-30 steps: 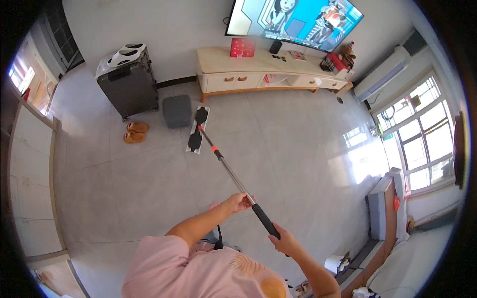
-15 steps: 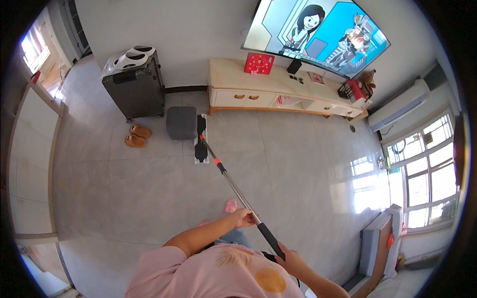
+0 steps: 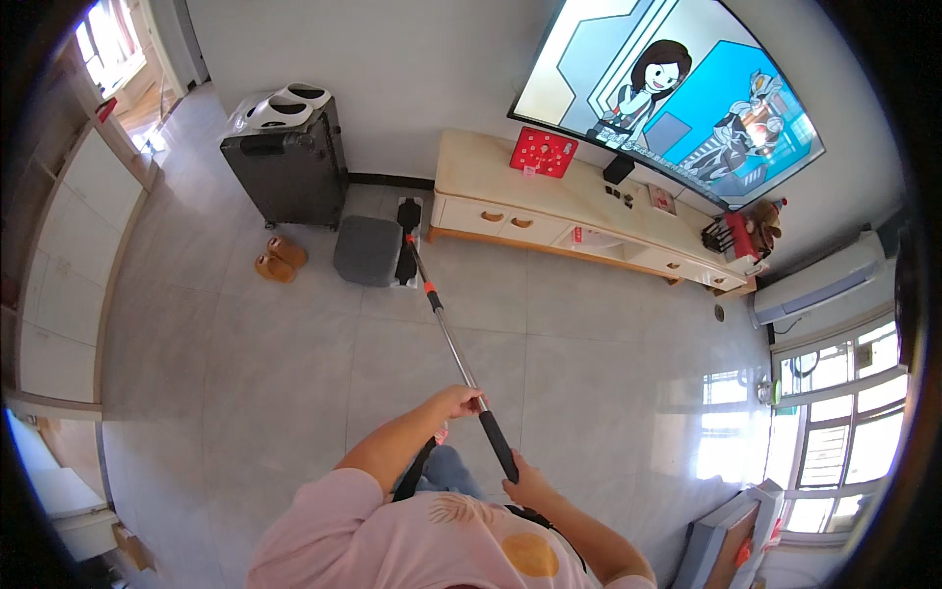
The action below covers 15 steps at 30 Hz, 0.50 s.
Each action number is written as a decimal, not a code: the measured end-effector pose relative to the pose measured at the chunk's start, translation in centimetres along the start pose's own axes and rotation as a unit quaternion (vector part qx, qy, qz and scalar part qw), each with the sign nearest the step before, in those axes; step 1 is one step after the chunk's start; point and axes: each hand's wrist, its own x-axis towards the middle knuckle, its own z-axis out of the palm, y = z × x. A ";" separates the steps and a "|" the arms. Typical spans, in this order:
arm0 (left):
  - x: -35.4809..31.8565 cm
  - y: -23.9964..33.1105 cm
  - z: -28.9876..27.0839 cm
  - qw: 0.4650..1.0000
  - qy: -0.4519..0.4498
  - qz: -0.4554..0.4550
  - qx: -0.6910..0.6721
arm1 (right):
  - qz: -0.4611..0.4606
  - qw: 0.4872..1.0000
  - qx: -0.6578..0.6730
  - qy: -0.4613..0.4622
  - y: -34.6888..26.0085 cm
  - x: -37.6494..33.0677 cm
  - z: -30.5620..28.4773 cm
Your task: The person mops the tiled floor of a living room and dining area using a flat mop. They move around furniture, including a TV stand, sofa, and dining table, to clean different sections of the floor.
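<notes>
A flat mop (image 3: 454,343) with a silver pole slants away from me across the grey tiled floor. My left hand (image 3: 459,401) is closed round the metal pole just above the black grip. Lower down, my right hand (image 3: 527,484) wraps the end of that dark grip. The mop's long head (image 3: 408,240), white-edged with black fittings, lies on the floor by the TV cabinet's left end. A grey square stool (image 3: 369,251) stands right beside the head, overlapping its left edge in view; whether they touch I cannot tell.
A dark suitcase (image 3: 289,167) stands by the wall, brown slippers (image 3: 282,259) in front of it. The long cream TV cabinet (image 3: 471,182) runs rightward below a lit television (image 3: 677,93). White cupboards (image 3: 74,285) line the left; a grey boxy item (image 3: 711,535) leans at lower right.
The mop head has slid forward along the stool's right side, toward the wall. Both hands have moved forward and left with the pole, and the view has shifted.
</notes>
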 end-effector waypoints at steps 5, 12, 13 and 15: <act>-1.5 -3.6 3.0 0.989 -0.144 -0.011 0.029 | 0.006 0.997 -0.063 -0.032 2.0 -4.4 -3.3; -5.4 -6.8 6.5 0.984 -0.156 -0.084 -0.027 | 0.021 0.994 -0.069 -0.077 1.9 -9.6 -5.8; -5.4 -6.9 6.6 0.986 -0.140 -0.086 -0.030 | 0.015 0.995 -0.073 -0.072 2.0 -9.9 -5.8; -4.7 -6.8 6.4 0.992 -0.094 -0.081 -0.015 | 0.037 0.996 -0.064 -0.057 2.3 -9.0 -5.0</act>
